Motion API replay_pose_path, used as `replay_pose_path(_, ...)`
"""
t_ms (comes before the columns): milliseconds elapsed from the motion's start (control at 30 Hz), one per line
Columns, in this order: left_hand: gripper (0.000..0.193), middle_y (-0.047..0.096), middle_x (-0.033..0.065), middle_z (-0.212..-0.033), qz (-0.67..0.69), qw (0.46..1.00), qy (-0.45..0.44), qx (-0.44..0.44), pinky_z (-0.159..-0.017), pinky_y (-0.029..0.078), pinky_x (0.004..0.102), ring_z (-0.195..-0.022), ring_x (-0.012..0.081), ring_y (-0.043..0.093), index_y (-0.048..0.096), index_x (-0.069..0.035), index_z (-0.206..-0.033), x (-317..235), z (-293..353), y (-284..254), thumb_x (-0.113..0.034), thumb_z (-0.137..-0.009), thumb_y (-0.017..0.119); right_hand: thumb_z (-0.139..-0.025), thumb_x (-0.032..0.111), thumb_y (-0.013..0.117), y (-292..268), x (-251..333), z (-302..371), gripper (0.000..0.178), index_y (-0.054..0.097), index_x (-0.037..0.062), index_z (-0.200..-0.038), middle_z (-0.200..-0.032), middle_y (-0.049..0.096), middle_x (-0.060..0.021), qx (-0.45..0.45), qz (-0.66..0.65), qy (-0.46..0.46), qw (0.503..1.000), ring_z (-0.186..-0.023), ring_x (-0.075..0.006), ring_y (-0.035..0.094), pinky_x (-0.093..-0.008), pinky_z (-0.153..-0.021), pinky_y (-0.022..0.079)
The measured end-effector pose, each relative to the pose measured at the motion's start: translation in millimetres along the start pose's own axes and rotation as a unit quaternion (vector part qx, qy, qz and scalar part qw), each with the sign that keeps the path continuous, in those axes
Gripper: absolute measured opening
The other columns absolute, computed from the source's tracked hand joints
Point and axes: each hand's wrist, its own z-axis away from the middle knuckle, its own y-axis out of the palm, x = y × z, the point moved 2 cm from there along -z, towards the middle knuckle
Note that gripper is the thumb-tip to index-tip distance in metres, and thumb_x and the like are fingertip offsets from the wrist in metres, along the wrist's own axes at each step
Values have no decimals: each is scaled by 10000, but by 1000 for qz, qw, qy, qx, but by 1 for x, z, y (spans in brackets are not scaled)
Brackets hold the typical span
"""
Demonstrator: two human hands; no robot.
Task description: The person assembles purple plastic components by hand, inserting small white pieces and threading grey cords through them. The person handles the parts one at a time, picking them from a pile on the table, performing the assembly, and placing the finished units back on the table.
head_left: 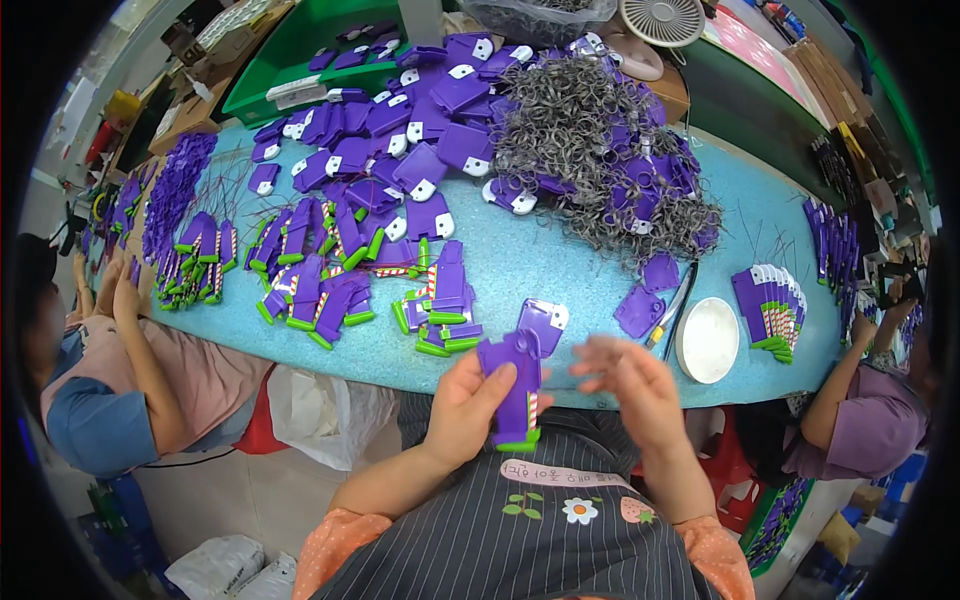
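My left hand (462, 408) grips a flat purple plastic part (514, 405) with a green foot at its lower end and a red-and-white striped strip along one side. The thumb presses on its face, above my apron. To its right, my right hand (635, 388) hovers apart from the part, fingers spread and slightly blurred, with nothing seen in them. Just beyond the part, a purple cover (543, 322) with a white corner lies on the blue table (490, 270). Several green-footed purple parts (440, 305) lie left of it.
A heap of thin grey rings (580, 130) covers purple pieces at the back. Purple covers with white corners (430, 165) pile beside it. Right of my hands are a white round dish (708, 340), a yellow-handled tool (657, 336) and fanned parts (775, 305). People work on both sides.
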Motion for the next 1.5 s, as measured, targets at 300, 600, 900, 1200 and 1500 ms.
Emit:
replay_pose_path(300, 239, 599, 100, -1020, -301, 951, -30, 59, -726, 502, 257, -852, 144, 621, 457, 3, -1158, 19, 8, 7, -121, -955, 436, -896, 150, 541, 34, 39, -52, 357, 526, -85, -1165, -1117, 593, -210, -62, 14, -5, 998, -854, -213, 646, -321, -755, 536)
replay_pose_path(600, 261, 583, 148, -1103, -23, 999, 22, 27, -801, 521, 307, -938, 194, 622, 413, 17, -1190, 4, 12, 12, -77, -948, 439, -717, -27, 679, 54, 46, 7, 110, 634, 4, -812, -628, 538, -56, -124, 428, -278, 851, -488, -121, 508, -247, -427, 358)
replay_pose_path(900, 306, 574, 104, -1111, -101, 986, 130, 34, -841, 471, 256, -961, 112, 572, 422, 37, -1235, 11, 28, 17, -45, -941, 442, -677, -13, 694, 60, 20, 3, 163, 604, 20, -809, -575, 505, -55, -110, 501, -369, 775, -428, -178, 478, -299, -384, 343)
replay_pose_path(1200, 281, 638, 107, -1011, -168, 977, 130, 28, -769, 487, 229, -889, 98, 595, 484, 54, -1192, 13, 24, 9, -29, -925, 461, -702, -3, 696, 59, 16, 0, 131, 591, 18, -776, -565, 496, -50, -115, 456, -331, 818, -427, -169, 475, -288, -379, 333)
replay_pose_path(1500, 264, 648, 99, -975, -214, 966, 144, 24, -715, 492, 229, -833, 91, 601, 509, 61, -1157, 14, 23, 9, -21, -906, 492, -720, -23, 679, 57, 16, -1, 121, 575, 8, -775, -605, 534, -63, -101, 481, -375, 786, -448, -162, 506, -273, -393, 364)
